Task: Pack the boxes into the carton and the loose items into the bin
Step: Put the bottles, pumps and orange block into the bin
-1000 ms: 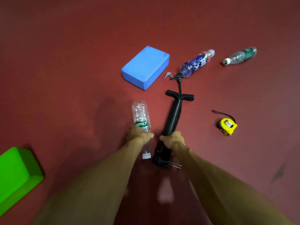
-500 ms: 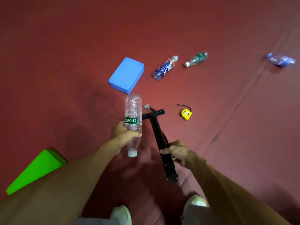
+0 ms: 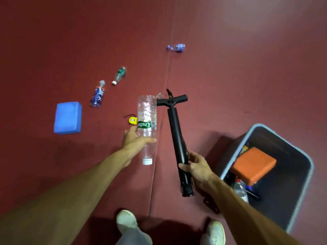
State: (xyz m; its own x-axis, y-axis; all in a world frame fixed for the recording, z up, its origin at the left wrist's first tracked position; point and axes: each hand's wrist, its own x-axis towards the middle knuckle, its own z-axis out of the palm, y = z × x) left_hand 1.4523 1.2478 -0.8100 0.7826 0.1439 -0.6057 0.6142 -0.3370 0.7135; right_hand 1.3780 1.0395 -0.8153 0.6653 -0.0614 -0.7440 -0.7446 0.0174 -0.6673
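Your right hand (image 3: 199, 169) grips the black pump (image 3: 177, 144) near its base, handle pointing away, just left of the grey bin (image 3: 304, 175) holding an orange block (image 3: 254, 165). Your left hand (image 3: 134, 138) clasps the clear bottle (image 3: 146, 126), cap toward you. Farther across the red floor (image 3: 230, 76) lie a yellow tape measure (image 3: 132, 120), a blue block (image 3: 68, 117) and three bottles.

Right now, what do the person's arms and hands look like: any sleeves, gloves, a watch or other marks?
Both forearms are bare as far as the picture shows, with no sleeve in view. The left hand and right hand wear no gloves, and no watch, band or ring shows on either wrist or hand. Lower down, light trousers and pale shoes are visible.
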